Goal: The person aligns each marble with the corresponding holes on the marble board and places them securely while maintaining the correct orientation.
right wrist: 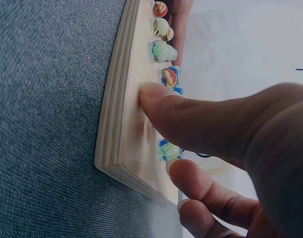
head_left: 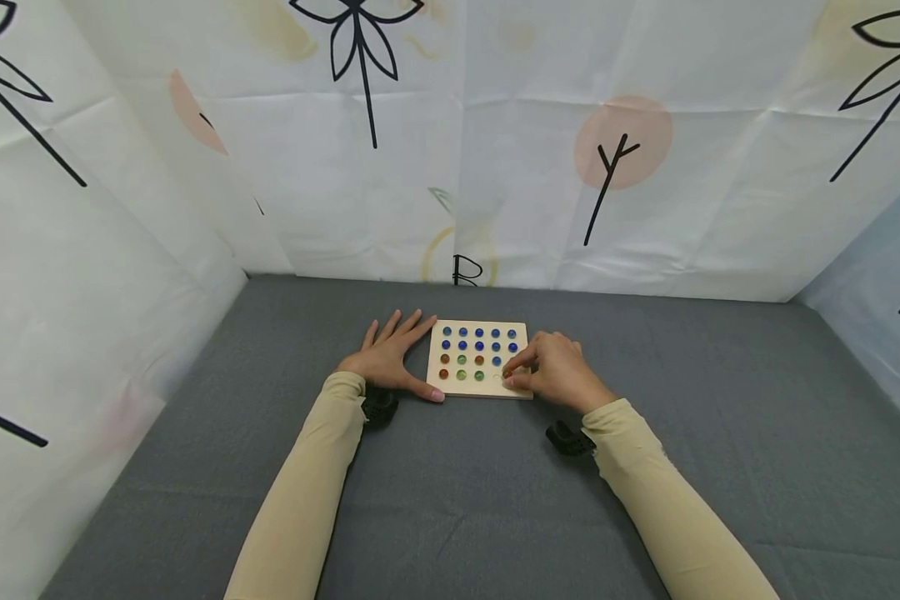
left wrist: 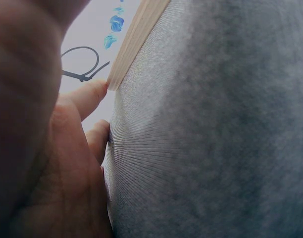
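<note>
A pale wooden board [head_left: 488,390] lies on the grey cloth, with rows of glass marbles [head_left: 479,345] seated in its hollows: blue in the two far rows, red, green and blue nearer. My left hand [head_left: 388,360] spreads flat beside the board's left side, index finger at the far corner and thumb at the near corner. Over the near right part, my right hand [head_left: 562,371] pinches a small marble between thumb and index finger, mostly hidden by the fingertips. In the right wrist view the thumb [right wrist: 191,116] reaches down to the board beside an unfilled hollow [right wrist: 148,131].
Grey cloth [head_left: 450,500] covers the table around the board. White patterned fabric [head_left: 525,208] hangs behind and at both sides. Dark wrist devices [head_left: 568,437] sit under both wrists.
</note>
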A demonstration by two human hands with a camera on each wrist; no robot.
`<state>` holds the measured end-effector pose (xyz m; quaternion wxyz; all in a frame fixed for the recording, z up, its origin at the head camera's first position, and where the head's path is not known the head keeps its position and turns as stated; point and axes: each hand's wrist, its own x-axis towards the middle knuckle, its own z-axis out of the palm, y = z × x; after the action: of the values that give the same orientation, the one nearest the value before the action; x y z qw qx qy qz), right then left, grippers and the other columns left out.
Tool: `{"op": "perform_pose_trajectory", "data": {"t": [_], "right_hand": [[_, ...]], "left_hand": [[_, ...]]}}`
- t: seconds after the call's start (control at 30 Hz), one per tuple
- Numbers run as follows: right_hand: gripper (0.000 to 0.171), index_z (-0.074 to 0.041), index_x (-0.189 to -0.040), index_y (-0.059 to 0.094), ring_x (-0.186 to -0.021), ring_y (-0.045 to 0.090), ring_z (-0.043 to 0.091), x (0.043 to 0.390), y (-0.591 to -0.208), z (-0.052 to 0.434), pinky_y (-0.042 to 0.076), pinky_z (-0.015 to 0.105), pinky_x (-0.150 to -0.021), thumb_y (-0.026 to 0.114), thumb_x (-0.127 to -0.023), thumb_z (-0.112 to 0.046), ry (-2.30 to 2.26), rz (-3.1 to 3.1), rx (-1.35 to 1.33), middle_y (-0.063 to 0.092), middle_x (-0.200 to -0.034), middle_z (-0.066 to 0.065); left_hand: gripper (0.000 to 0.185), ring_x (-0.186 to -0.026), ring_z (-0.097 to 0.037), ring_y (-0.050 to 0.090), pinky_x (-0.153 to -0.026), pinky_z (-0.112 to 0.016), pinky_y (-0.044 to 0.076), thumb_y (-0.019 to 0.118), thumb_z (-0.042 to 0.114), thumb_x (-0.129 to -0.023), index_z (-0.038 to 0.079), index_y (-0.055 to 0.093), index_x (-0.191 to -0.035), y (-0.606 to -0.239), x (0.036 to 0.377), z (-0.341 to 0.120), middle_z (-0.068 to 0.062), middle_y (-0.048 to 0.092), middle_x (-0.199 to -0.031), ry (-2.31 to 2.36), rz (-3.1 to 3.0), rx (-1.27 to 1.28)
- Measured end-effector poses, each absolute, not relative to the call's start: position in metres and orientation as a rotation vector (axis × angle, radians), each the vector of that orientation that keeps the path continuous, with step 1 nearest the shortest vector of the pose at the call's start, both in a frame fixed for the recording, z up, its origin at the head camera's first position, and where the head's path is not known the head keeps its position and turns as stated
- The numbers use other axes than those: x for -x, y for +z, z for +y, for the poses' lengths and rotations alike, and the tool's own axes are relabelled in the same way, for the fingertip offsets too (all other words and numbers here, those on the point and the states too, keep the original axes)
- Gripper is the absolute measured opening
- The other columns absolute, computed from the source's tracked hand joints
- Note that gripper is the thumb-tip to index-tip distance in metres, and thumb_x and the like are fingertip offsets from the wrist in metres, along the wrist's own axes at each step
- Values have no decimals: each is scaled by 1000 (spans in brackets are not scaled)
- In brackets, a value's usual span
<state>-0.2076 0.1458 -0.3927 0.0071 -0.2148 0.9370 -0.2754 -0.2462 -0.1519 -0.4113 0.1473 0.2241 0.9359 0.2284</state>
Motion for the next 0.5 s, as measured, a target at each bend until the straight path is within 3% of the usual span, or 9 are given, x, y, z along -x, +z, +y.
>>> {"op": "perform_pose_trajectory", "data": {"t": [0.5], "right_hand": [[11,-17,-92,85,-62,47,13,205,-395,139,25,37,-67,88,-82,-22,-878,2961,687,63,-73,-6]], "left_hand": [[124,-155,-37,-8,-121,-61,-11,87,56,-73,19,14,-166,-410,245,-151,-10,4,-171,661,2695,-639]]}}
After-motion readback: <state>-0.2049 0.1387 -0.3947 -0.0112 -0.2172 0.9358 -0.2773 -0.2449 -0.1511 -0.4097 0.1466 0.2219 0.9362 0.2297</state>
